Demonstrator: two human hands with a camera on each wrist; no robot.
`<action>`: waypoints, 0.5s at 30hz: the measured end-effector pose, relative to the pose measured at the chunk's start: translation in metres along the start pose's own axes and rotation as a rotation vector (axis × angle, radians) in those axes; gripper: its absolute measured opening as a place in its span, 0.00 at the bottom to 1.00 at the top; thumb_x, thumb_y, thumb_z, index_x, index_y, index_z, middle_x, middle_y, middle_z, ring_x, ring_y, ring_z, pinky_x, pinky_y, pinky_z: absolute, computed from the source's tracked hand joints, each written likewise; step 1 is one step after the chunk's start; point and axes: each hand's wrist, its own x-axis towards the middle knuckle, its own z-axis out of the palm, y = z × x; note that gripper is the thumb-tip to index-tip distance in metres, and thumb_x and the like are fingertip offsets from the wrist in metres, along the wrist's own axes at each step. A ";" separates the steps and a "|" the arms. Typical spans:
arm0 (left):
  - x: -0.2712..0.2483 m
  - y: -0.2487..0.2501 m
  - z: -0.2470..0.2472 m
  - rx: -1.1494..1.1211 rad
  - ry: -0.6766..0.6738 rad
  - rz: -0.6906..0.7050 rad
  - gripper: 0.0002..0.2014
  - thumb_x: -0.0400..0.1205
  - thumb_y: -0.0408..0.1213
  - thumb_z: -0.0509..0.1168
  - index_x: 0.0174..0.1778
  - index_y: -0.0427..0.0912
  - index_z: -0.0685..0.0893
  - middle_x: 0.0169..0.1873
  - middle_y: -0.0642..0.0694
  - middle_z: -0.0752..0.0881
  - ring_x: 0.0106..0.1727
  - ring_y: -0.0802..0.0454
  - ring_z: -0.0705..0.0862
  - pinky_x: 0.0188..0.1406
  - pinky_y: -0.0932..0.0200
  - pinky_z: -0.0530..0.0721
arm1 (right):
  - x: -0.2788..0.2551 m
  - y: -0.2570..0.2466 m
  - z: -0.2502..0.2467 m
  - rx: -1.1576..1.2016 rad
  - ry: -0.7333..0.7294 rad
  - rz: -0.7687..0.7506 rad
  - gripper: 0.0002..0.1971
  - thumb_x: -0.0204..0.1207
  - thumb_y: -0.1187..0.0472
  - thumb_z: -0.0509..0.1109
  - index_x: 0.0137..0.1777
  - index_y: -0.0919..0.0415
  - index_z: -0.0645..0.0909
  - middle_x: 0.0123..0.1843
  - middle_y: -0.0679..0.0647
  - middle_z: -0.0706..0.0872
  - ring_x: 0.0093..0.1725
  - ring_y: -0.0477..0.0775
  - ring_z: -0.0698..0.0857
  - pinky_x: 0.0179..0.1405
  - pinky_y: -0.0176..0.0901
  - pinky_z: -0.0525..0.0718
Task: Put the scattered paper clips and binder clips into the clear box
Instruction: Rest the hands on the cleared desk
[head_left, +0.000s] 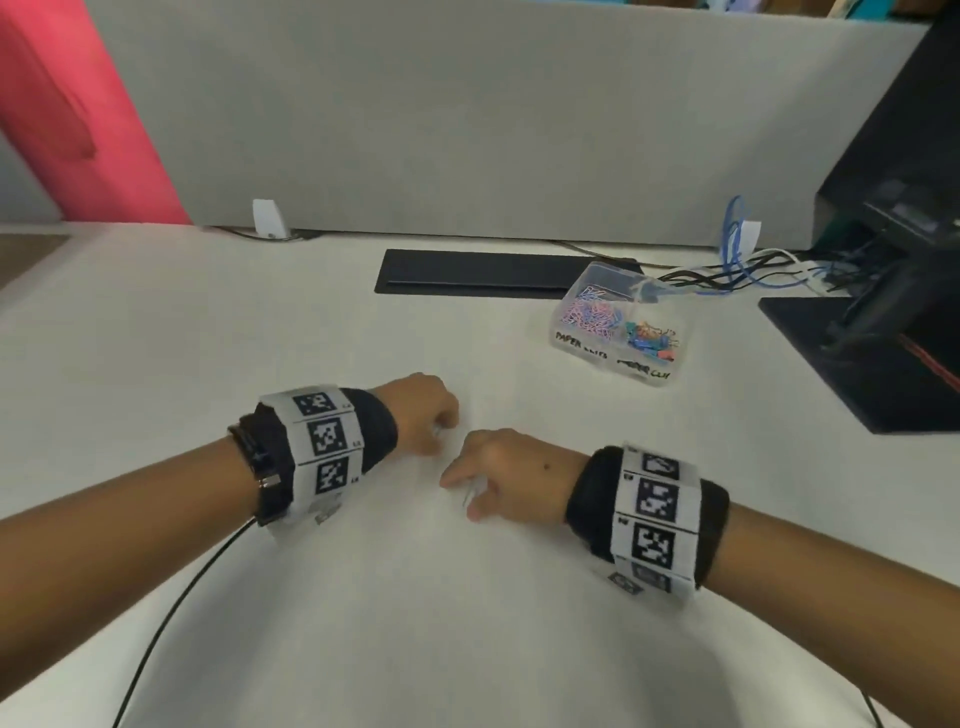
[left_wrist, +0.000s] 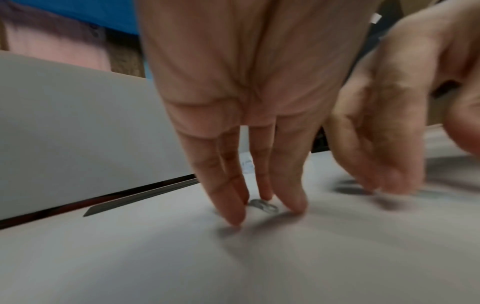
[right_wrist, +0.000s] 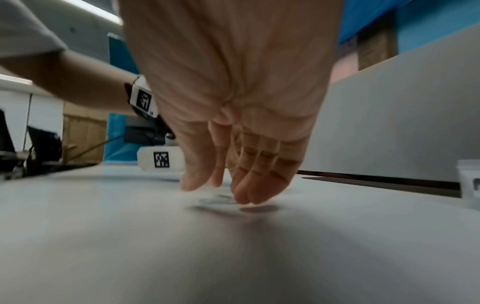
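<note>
Silver wire paper clip (left_wrist: 263, 206) lies lower centre; left hand (head_left: 423, 410) fingertips bracket it, unclosed. Right hand (head_left: 496, 470), beside it, pinches another clip (head_left: 469, 493) for the clear plastic box (head_left: 621, 325).

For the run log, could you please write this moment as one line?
left hand: fingertips at clip on desk | right hand: over another clip | box: open, clips inside

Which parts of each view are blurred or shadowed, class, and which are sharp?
Head view: sharp overall, clear box readable, soft shadows. Left wrist view: right hand smeared by motion; left hand fingertips sharper around a silver paper clip. Right wrist view: dim, dark fingertip shadows on the table.
</note>
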 end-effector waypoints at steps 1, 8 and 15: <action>0.001 0.001 0.002 0.020 0.022 -0.001 0.18 0.82 0.34 0.61 0.68 0.38 0.76 0.68 0.42 0.76 0.69 0.46 0.74 0.63 0.61 0.72 | 0.004 -0.002 0.001 -0.039 -0.005 0.001 0.19 0.77 0.65 0.66 0.68 0.63 0.77 0.66 0.62 0.75 0.60 0.59 0.77 0.58 0.42 0.73; 0.009 0.009 0.010 0.028 0.080 -0.021 0.14 0.79 0.23 0.58 0.56 0.36 0.84 0.58 0.40 0.83 0.56 0.43 0.83 0.51 0.60 0.80 | 0.009 0.005 0.008 -0.160 0.042 -0.013 0.08 0.78 0.71 0.62 0.53 0.71 0.80 0.59 0.63 0.81 0.46 0.53 0.75 0.45 0.40 0.72; 0.027 0.013 -0.011 -0.222 0.086 -0.061 0.12 0.78 0.31 0.63 0.55 0.39 0.85 0.61 0.43 0.83 0.55 0.46 0.81 0.46 0.64 0.77 | -0.009 0.041 -0.005 -0.109 0.068 0.131 0.19 0.77 0.68 0.61 0.30 0.49 0.62 0.47 0.54 0.73 0.45 0.51 0.72 0.45 0.42 0.71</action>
